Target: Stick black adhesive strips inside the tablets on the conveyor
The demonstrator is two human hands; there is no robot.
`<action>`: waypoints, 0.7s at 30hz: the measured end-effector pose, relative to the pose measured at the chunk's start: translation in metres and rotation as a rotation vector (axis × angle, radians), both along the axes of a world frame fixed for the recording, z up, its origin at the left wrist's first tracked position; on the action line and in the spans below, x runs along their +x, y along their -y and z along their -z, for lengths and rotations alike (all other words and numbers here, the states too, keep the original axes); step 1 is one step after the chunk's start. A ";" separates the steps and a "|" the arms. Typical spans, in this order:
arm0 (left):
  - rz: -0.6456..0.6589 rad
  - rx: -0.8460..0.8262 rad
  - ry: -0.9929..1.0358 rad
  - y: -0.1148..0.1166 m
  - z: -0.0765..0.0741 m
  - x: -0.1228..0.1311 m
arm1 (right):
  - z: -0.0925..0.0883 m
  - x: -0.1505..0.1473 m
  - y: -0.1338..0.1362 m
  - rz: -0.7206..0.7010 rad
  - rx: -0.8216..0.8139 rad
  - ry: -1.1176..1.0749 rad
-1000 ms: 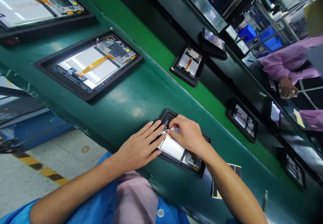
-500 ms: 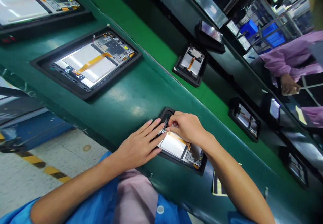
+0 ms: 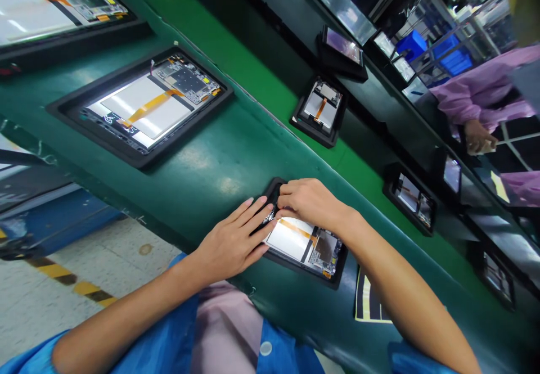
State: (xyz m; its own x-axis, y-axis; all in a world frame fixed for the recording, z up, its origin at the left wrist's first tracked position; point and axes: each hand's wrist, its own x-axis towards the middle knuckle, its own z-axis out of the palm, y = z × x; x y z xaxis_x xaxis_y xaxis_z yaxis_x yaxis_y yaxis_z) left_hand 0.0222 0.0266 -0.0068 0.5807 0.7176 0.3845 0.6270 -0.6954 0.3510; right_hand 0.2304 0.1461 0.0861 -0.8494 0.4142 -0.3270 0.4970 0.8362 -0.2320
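Note:
An opened tablet (image 3: 295,242) lies in a black tray (image 3: 342,267) on the green mat, its white battery, orange ribbon cable and circuit board showing. Flat across the tray's left end rests my left hand (image 3: 236,239), fingers stretched out over the tablet's edge. My right hand (image 3: 310,202) bends over the same end, its fingers curled and pressed together close to my left fingertips. Whatever those right fingers pinch, if anything, is hidden beneath them. Part of the tablet's left end is covered by both hands.
Another opened tablet in a black tray (image 3: 147,104) sits to the left, with a further one (image 3: 63,8) beyond. A yellow-edged sheet (image 3: 367,301) lies by my right forearm. Several trayed tablets, one here (image 3: 320,107), line the green strip. Across it, a person in a pink sleeve (image 3: 468,95) works.
My right hand has turned slightly, its knuckles rolling over and its forearm shifting right. My left hand stays in place on the tablet. The view has shifted slightly.

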 end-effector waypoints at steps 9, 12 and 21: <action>-0.018 0.002 -0.002 0.000 -0.004 0.002 | -0.007 -0.015 -0.004 -0.115 0.150 0.041; -0.028 0.017 -0.002 -0.001 -0.005 0.003 | -0.011 -0.024 0.001 -0.159 0.200 0.057; 0.066 -0.045 0.176 0.003 -0.024 -0.016 | -0.004 0.023 0.014 0.249 0.161 -0.042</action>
State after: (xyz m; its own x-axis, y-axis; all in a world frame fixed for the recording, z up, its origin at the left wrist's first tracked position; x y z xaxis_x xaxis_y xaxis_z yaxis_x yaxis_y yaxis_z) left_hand 0.0061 0.0231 0.0175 0.5539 0.6990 0.4524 0.5064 -0.7141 0.4833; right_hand 0.2532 0.1321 0.0905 -0.7266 0.6552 -0.2068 0.6843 0.7173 -0.1314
